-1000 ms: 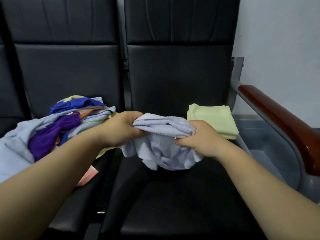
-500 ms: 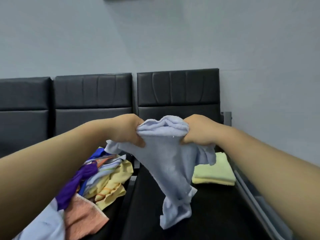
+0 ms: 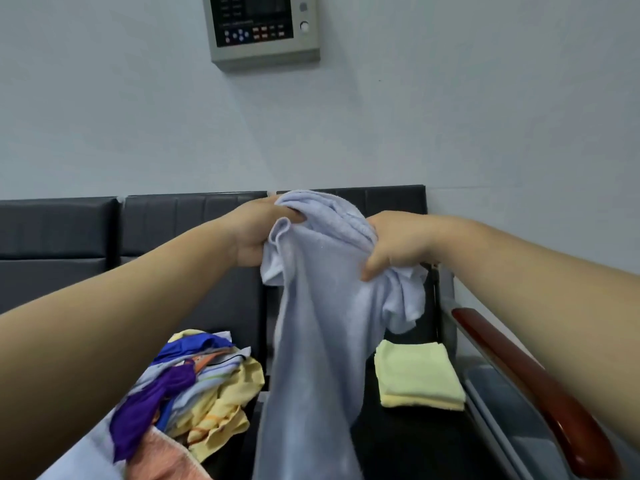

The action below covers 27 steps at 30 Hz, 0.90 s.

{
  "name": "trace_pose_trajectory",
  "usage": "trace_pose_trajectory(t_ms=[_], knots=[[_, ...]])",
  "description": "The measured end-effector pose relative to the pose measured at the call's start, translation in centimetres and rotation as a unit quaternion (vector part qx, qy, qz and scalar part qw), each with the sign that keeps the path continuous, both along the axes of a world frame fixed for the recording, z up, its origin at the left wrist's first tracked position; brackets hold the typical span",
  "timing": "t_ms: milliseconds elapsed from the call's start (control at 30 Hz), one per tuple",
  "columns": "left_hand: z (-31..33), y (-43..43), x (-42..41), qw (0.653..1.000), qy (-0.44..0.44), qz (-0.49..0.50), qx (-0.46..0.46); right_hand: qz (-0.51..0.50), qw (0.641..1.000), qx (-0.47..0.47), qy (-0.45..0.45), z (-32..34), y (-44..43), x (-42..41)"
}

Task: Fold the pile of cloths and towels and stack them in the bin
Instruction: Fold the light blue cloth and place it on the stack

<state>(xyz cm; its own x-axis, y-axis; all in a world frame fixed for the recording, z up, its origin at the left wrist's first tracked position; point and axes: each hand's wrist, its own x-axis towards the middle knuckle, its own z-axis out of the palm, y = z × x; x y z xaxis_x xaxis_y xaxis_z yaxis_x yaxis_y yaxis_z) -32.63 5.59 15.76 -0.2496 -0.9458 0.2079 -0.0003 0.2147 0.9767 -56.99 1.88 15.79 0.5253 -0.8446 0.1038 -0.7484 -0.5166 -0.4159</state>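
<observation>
both hands, left hand (image 3: 256, 233) and right hand (image 3: 398, 245), grip the bunched top of a pale blue towel (image 3: 318, 327) hanging between them; cloth pile (image 3: 194, 389) below the left, folded yellow cloth (image 3: 415, 375) below the right.

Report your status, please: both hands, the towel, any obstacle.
Left hand, right hand: both gripping light blue towel at its top. Towel unfolded, hanging above the seat. Folded yellow cloth on seat below right hand; nothing blocks.
</observation>
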Motion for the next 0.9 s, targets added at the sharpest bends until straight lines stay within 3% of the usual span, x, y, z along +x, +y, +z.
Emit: trace_pose_trajectory(t_ms=[67, 133, 200, 233, 267, 333, 433, 500, 567, 633, 700, 733, 767, 800, 833, 867, 900], knots=[[-0.2, 0.3, 0.0, 0.999, -0.044, -0.018, 0.006, -0.034, 0.999, -0.014, 0.024, 0.1, 0.2, -0.1], [-0.4, 0.9, 0.0, 0.976, -0.214, 0.005, -0.032, -0.057, 0.998, -0.008, 0.0, 0.4, 0.5, -0.4], [-0.6, 1.2, 0.0, 0.874, -0.476, 0.057, -0.079, -0.057, 0.997, 0.018, -0.045, 0.4, 0.9, -0.6], [-0.5, 1.2, 0.2, 0.825, -0.554, 0.084, -0.079, -0.05, 0.995, 0.042, -0.079, 0.3, 1.0, -0.7], [-0.4, 1.2, 0.6, 0.806, -0.579, 0.101, -0.064, -0.036, 0.989, 0.078, -0.12, 0.1, 1.1, -0.7], [0.0, 1.1, 1.4, 0.851, -0.518, 0.081, -0.031, 0.016, 0.964, 0.156, -0.215, -0.7, 0.9, -0.7], [0.5, 1.1, 2.5, 0.946, -0.322, 0.015, 0.021, 0.095, 0.919, 0.231, -0.304, -1.9, 0.7, -0.6], [0.9, 0.7, 3.1, 0.978, -0.206, -0.015, 0.034, 0.119, 0.927, 0.238, -0.266, -2.2, 0.5, -0.4], [1.3, 0.4, 3.2, 0.988, -0.142, -0.052, 0.036, 0.082, 0.972, 0.168, -0.141, -2.1, 0.5, -0.3], [1.4, 0.6, 2.8, 0.983, -0.159, -0.088, 0.036, 0.019, 0.996, 0.086, -0.016, -1.4, 0.7, -0.1], [1.5, 1.1, 1.9, 0.952, -0.293, -0.086, 0.014, -0.03, 0.999, 0.022, 0.034, -0.4, 0.9, 0.1], [1.4, 1.3, 1.6, 0.908, -0.414, -0.064, -0.012, -0.042, 0.999, 0.008, 0.027, -0.1, 1.0, 0.2], [1.3, 1.3, 1.4, 0.843, -0.536, -0.034, -0.027, -0.044, 0.999, 0.007, 0.003, 0.2, 1.0, 0.2], [1.2, 1.3, 1.2, 0.781, -0.624, 0.001, -0.031, -0.042, 0.998, 0.017, -0.034, 0.3, 0.7, 0.2], [1.2, 1.2, 1.2, 0.755, -0.655, 0.034, -0.026, -0.034, 0.996, 0.04, -0.075, 0.2, 0.5, 0.3], [1.1, 1.2, 1.4, 0.766, -0.64, 0.056, -0.024, -0.021, 0.991, 0.07, -0.111, -0.1, 0.3, 0.2], [1.1, 1.0, 1.8, 0.807, -0.587, 0.059, -0.021, -0.007, 0.985, 0.1, -0.139, -0.5, 0.0, 0.1]])
